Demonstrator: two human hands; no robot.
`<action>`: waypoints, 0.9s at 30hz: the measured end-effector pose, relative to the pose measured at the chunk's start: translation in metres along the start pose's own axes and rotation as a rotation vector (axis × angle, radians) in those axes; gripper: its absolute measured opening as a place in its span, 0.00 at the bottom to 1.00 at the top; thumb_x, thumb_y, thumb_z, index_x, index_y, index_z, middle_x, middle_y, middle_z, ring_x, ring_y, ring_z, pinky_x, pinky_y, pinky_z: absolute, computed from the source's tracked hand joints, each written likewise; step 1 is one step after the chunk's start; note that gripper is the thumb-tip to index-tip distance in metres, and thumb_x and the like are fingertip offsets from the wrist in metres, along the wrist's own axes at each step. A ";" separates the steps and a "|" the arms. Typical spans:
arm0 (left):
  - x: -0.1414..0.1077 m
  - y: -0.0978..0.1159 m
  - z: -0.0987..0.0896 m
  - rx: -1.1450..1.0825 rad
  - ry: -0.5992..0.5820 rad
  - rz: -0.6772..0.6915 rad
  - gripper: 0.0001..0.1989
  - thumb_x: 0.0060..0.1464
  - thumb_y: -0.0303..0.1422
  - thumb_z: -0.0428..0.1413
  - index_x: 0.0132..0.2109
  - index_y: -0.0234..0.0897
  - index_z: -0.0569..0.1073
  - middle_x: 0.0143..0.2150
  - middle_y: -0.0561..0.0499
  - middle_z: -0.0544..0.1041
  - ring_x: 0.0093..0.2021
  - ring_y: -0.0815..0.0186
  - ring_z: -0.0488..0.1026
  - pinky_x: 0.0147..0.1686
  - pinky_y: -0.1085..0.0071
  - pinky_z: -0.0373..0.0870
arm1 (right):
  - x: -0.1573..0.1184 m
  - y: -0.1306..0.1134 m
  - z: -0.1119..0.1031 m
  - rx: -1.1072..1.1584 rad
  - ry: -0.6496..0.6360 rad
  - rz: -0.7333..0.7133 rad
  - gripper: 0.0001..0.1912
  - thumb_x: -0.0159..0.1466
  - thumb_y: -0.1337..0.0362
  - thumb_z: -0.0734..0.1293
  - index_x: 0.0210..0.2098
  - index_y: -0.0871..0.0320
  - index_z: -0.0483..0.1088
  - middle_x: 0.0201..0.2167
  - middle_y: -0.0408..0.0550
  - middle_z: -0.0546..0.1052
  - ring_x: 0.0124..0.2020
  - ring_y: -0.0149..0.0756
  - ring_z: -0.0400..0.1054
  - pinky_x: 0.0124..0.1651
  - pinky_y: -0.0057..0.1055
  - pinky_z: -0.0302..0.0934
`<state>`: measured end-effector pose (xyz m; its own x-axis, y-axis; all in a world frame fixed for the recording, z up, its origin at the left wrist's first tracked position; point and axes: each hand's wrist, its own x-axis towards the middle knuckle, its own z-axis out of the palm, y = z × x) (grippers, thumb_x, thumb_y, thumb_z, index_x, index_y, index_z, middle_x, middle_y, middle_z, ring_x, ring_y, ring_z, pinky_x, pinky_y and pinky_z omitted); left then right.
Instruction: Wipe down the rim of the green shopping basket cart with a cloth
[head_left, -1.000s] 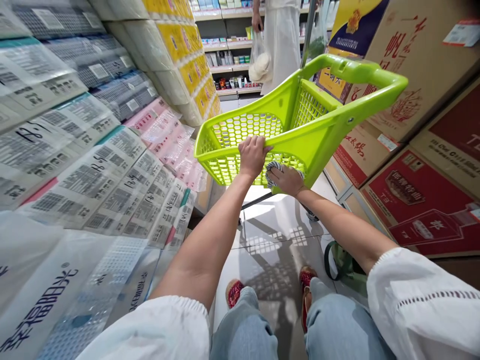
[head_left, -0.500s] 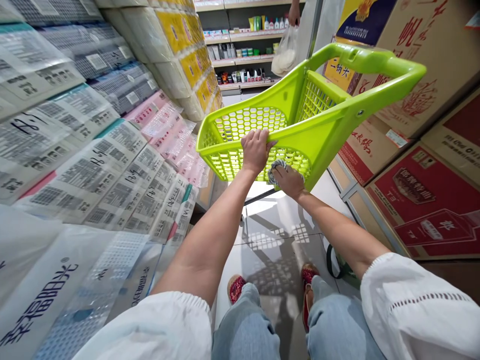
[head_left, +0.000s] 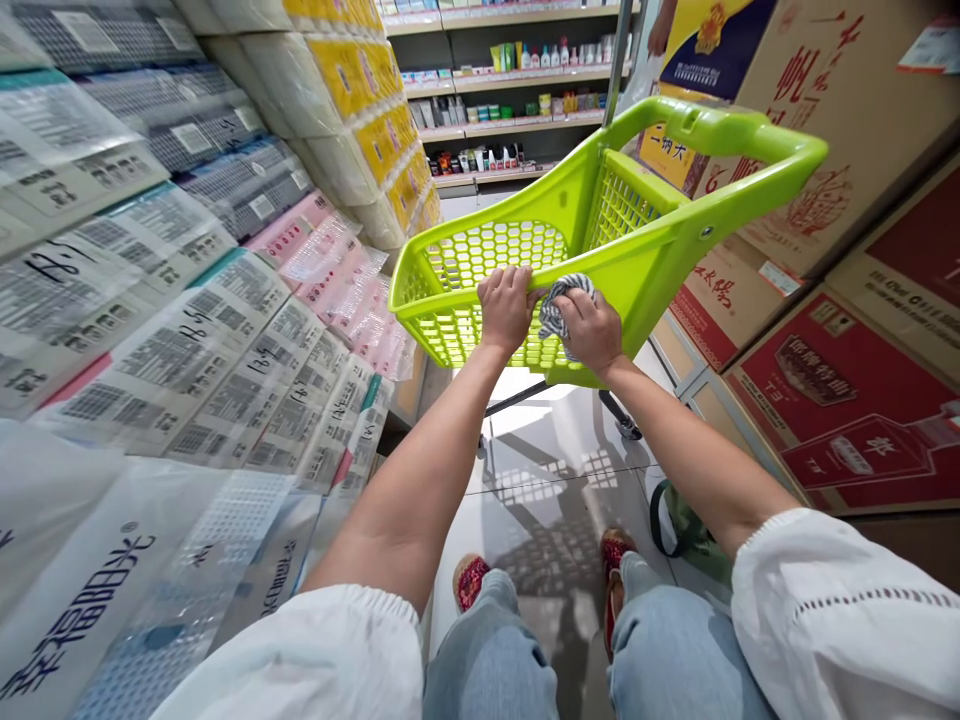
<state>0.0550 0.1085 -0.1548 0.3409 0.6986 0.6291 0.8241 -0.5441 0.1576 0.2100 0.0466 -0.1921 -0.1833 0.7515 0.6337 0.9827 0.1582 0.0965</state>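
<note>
Green plastic cart [head_left: 600, 240], light and stiff, stands tilted in the aisle. Your left hand [head_left: 506, 308] is clenched on its near rim; keep hold there. Your right hand [head_left: 592, 328] presses a soft striped rag [head_left: 559, 300], bunched in its fingers, against that rim.

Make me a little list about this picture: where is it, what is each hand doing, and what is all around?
Place: shop aisle with a shiny tile floor
Left hand: grips the near rim of the green cart
Right hand: presses a striped cloth on the same rim
Cart: tilted, nothing seen inside
Left side: stacked tissue packs
Right side: stacked cardboard boxes
Far end: shelves of small bottles
By the feet: green bag
</note>
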 end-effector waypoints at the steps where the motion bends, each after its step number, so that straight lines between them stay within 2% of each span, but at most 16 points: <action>1: 0.000 0.000 0.000 0.003 -0.004 -0.001 0.25 0.61 0.49 0.40 0.53 0.37 0.68 0.51 0.40 0.73 0.56 0.54 0.65 0.56 0.61 0.53 | -0.005 -0.003 0.005 0.009 -0.026 0.002 0.21 0.66 0.62 0.55 0.57 0.52 0.64 0.54 0.53 0.68 0.46 0.44 0.61 0.44 0.37 0.55; 6: 0.004 0.003 -0.005 0.000 -0.030 0.007 0.26 0.61 0.49 0.41 0.55 0.37 0.66 0.52 0.39 0.72 0.57 0.54 0.64 0.58 0.60 0.53 | -0.029 -0.011 0.028 0.053 -0.183 -0.089 0.21 0.64 0.64 0.57 0.56 0.55 0.66 0.50 0.55 0.70 0.46 0.47 0.62 0.41 0.37 0.57; 10: -0.012 0.011 -0.008 -0.007 0.011 0.028 0.25 0.62 0.45 0.43 0.59 0.37 0.63 0.57 0.39 0.68 0.61 0.55 0.60 0.60 0.59 0.51 | -0.038 -0.001 0.021 0.071 -0.213 -0.164 0.22 0.63 0.64 0.59 0.56 0.54 0.66 0.52 0.54 0.69 0.47 0.46 0.61 0.41 0.37 0.58; 13: -0.039 0.023 0.002 -0.001 -0.002 0.071 0.21 0.63 0.39 0.43 0.58 0.38 0.65 0.59 0.39 0.67 0.63 0.55 0.58 0.61 0.58 0.50 | -0.045 0.019 0.007 0.070 -0.160 -0.116 0.21 0.62 0.63 0.60 0.55 0.53 0.67 0.53 0.52 0.69 0.47 0.45 0.61 0.44 0.37 0.57; 16: -0.063 0.039 0.021 0.010 -0.126 0.147 0.18 0.63 0.34 0.42 0.56 0.39 0.69 0.56 0.40 0.70 0.60 0.55 0.63 0.58 0.57 0.55 | -0.048 0.041 -0.009 0.065 -0.038 0.021 0.22 0.62 0.61 0.61 0.55 0.54 0.67 0.53 0.52 0.69 0.46 0.46 0.61 0.46 0.38 0.57; 20: -0.066 0.056 0.043 0.076 -0.141 0.077 0.22 0.61 0.28 0.42 0.60 0.36 0.65 0.60 0.37 0.67 0.59 0.52 0.63 0.55 0.56 0.59 | -0.035 0.052 -0.020 0.058 0.043 0.037 0.21 0.64 0.59 0.60 0.56 0.53 0.66 0.54 0.52 0.68 0.47 0.46 0.60 0.49 0.39 0.56; 24: -0.058 0.062 0.053 0.116 -0.143 0.052 0.23 0.60 0.26 0.41 0.60 0.32 0.64 0.60 0.35 0.66 0.57 0.51 0.65 0.54 0.56 0.60 | -0.024 0.047 -0.005 0.045 -0.009 0.025 0.20 0.66 0.61 0.57 0.56 0.53 0.66 0.54 0.52 0.68 0.46 0.45 0.60 0.47 0.39 0.56; 27: -0.054 0.062 0.055 0.147 -0.131 0.070 0.22 0.60 0.26 0.40 0.60 0.31 0.64 0.60 0.36 0.66 0.55 0.51 0.66 0.52 0.57 0.62 | -0.031 0.045 0.014 0.050 -0.028 0.056 0.21 0.66 0.63 0.55 0.57 0.53 0.65 0.55 0.53 0.68 0.46 0.45 0.61 0.46 0.39 0.56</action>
<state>0.1131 0.0629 -0.2209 0.4474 0.7213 0.5288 0.8503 -0.5264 -0.0014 0.2592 0.0395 -0.2186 -0.1292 0.7776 0.6154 0.9889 0.1466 0.0224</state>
